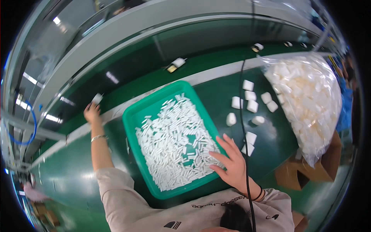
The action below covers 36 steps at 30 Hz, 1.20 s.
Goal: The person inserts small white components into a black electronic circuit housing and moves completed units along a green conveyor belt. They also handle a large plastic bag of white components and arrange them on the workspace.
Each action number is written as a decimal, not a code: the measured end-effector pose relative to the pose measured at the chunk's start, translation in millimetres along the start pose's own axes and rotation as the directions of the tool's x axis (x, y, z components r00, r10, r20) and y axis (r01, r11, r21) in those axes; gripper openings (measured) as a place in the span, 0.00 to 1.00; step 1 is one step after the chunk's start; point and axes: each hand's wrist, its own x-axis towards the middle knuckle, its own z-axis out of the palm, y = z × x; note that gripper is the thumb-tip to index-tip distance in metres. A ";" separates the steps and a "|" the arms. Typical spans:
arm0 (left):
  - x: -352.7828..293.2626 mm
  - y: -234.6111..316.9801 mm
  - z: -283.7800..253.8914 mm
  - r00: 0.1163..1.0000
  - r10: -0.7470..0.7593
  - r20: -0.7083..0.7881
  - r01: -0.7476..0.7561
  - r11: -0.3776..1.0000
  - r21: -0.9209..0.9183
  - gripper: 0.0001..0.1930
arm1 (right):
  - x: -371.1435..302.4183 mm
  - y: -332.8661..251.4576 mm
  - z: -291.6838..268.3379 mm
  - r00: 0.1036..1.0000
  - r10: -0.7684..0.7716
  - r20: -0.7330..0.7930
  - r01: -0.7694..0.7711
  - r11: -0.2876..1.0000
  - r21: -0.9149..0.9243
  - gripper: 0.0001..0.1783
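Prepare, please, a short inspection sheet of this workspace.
Surface: dark green tabletop, glossy.
Job's things: green plastic tray holding short white sticks; loose white rounded blocks to its right; transparent plastic bag of whitish pieces beyond.
Clutter: brown cardboard boxes, right side.
Hands: left hand at a small white block, grip unclear; right hand open at tray's right rim.
Cables: thin black cable crossing the view; blue tube, left.
Surroundings: green lane carrying black-and-white parts.
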 end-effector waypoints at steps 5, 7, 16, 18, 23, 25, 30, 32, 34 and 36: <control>46.4 -16.6 -31.4 0.958 -0.125 -0.259 0.103 0.990 -0.099 0.39 | -41.7 47.8 -26.5 0.956 -0.236 -0.174 0.172 0.932 -0.319 0.13; -19.2 24.5 9.0 0.900 0.023 -0.435 0.058 0.983 0.173 0.48 | -57.5 69.5 -51.1 0.927 -0.134 -0.351 -0.044 0.889 -0.457 0.10; -58.8 45.5 94.7 0.663 0.720 0.206 -0.740 0.588 0.326 0.13 | -7.4 137.4 -143.2 0.796 -0.079 -0.599 -0.495 0.483 -0.722 0.16; -139.7 74.2 150.5 0.588 0.549 0.594 -0.737 0.667 0.113 0.06 | -1.2 145.4 -148.4 0.812 0.020 -0.583 -0.532 0.436 -0.726 0.10; -295.4 122.9 225.9 0.145 0.403 0.903 -0.897 0.440 -0.053 0.07 | -15.7 144.0 -157.0 0.822 0.235 -0.519 -0.566 0.435 -0.700 0.05; -338.7 129.0 246.9 -0.065 0.246 0.967 -0.912 0.378 -0.158 0.07 | -24.9 140.8 -169.1 0.825 0.254 -0.505 -0.565 0.390 -0.727 0.05; -428.0 119.8 292.5 -0.328 0.098 0.940 -0.716 0.624 -0.315 0.16 | -20.2 143.6 -191.5 0.878 0.275 -0.391 -0.444 0.773 -0.453 0.05; -467.9 108.9 307.8 -0.376 0.016 0.926 -0.517 0.826 -0.224 0.15 | -18.7 144.0 -194.3 0.871 0.315 -0.378 -0.444 0.833 -0.330 0.08; -502.1 98.7 319.8 -0.488 -0.028 0.873 -0.178 0.982 -0.068 0.15 | -15.8 144.6 -193.1 0.844 0.373 -0.387 -0.487 0.834 -0.259 0.09; -532.6 114.6 318.5 -0.409 -0.202 0.890 -0.181 0.974 0.138 0.19 | -18.0 146.3 -190.3 0.807 0.441 -0.393 -0.539 0.822 -0.184 0.10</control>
